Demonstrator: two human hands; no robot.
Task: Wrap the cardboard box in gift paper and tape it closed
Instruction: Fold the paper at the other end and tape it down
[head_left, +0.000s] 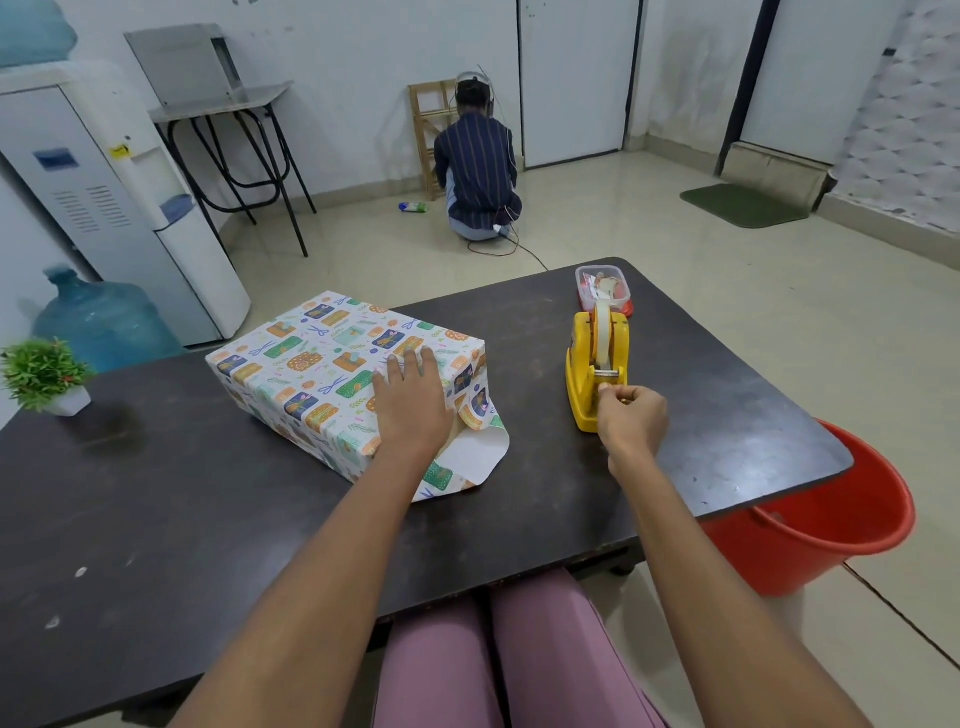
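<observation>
Right hand: fingers curled, pinching the tape end at the cutter of the dispenser. Whether any length of tape is drawn out yet is too small to tell.

Left hand: fingers spread flat, pressing on top of the box near its right end, holding the paper down.

Box: lies mid-table, long side slanting away to the left, covered in patterned paper. Its near right end is unfinished; a loose flap shows its white underside and rests on the table.

Dispenser: yellow, upright, just right of the box, with a gap between them.

Tub: clear plastic, directly behind the dispenser, near the far edge.

Plant: small pot at the far left edge, well apart from the box.

Bucket: red, on the floor below the right table corner.

Risks, as judged: a sideways pull could drag or tip the dispenser, since no hand steadies it; lifting the left hand could let the paper spring open; the tape could fold onto itself before it reaches the flap.

Room: dark tabletop is open in front of both forearms and left of the box. The right edge is near the dispenser, with the bucket beneath.
</observation>
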